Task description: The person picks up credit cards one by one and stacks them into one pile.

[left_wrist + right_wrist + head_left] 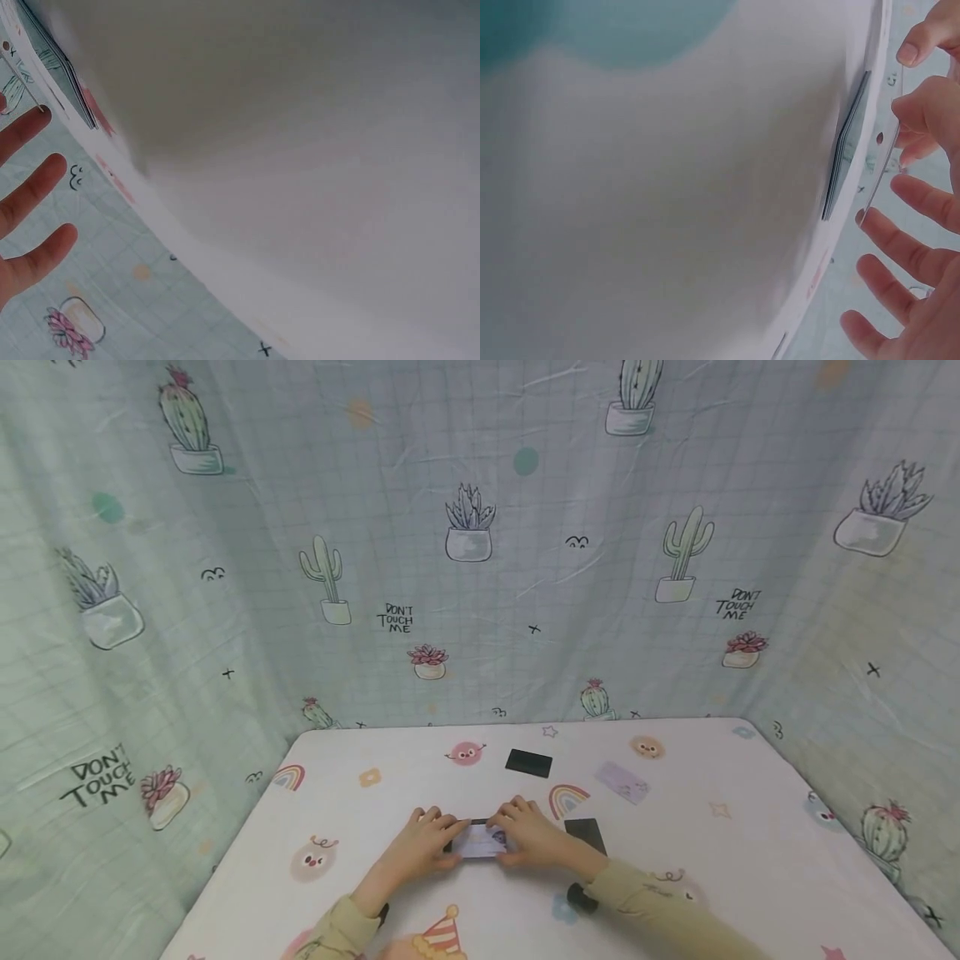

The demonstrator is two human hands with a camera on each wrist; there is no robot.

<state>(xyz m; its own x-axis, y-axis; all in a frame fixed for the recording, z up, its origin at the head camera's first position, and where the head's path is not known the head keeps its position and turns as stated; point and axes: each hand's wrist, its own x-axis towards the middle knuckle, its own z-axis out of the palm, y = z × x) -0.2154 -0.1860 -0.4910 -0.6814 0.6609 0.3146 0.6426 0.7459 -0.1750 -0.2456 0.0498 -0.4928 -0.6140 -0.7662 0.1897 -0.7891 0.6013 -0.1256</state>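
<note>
Both hands hold a thin clear sheet (889, 161), which looks like a screen protector, by its ends. My left hand (422, 845) pinches the left end and my right hand (534, 839) the right end, thumbs on the near side and fingers on the far side. Below the sheet, a phone (849, 142) lies flat on the table, its glossy face reflecting the curtain print. A gap shows between sheet and phone in the right wrist view. Fingertips (46, 112) of the left hand are at the sheet's edge; the other fingers are spread.
The table (247, 893) has a white cover with printed cartoons. A black rectangular slab (528, 763) lies farther back, and a dark flat rectangle (585, 835) lies beside the right forearm. A lilac flat piece (622, 782) lies back right. Patterned curtains (525, 577) surround the table.
</note>
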